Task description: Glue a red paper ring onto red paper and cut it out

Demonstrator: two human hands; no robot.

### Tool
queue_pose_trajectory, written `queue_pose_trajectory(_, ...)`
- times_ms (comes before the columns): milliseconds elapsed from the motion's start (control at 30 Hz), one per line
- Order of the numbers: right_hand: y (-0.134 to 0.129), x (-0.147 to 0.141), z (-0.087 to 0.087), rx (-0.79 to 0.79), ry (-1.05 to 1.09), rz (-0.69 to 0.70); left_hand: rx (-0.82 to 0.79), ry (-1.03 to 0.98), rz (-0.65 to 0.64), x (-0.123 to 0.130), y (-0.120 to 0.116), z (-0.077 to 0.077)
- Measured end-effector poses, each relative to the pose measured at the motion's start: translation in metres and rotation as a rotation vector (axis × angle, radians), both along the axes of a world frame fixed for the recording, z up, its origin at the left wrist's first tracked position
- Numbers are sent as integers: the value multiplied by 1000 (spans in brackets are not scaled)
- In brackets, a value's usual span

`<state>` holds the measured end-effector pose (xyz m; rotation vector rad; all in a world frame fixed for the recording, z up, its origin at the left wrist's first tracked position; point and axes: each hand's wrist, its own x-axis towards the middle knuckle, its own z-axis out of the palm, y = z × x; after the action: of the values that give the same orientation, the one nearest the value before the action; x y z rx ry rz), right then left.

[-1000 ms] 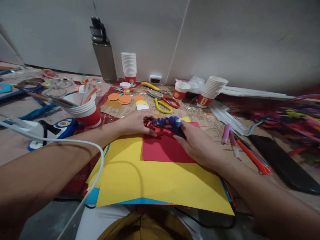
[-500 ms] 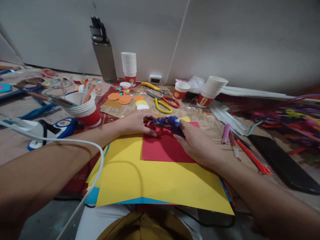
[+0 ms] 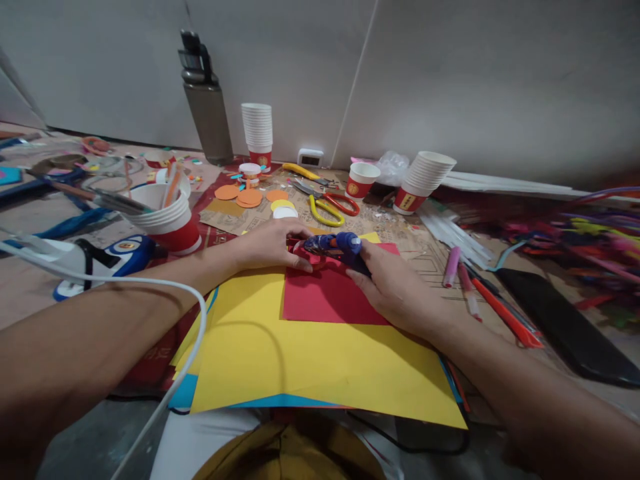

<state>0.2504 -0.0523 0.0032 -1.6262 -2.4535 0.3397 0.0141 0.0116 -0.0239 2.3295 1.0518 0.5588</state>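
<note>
My right hand is wrapped round the handle of a blue hot glue gun, whose nozzle end points left. My left hand is curled at that nozzle end, thumb and fingers closing on something small and red that I cannot make out clearly. Both hands are over a red sheet of paper. This sheet lies on a larger yellow sheet, with blue paper showing underneath at the front edge.
Behind the hands are orange paper circles, red-and-yellow-handled scissors and paper cups. A cup of tools stands left, near a white cable. Markers and a black phone-like slab lie right.
</note>
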Motion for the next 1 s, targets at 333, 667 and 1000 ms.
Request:
queue_pose_trajectory(333,2,-3,-3,-4,-8,2,14,21,17,0,0,0)
queue_pose_trajectory(667,0,-1,-3,45,-39,-14,15,23,20,0,0,0)
queue_pose_trajectory(1000,-3,1,-2,48,-32,-20,1,24,16,0,0,1)
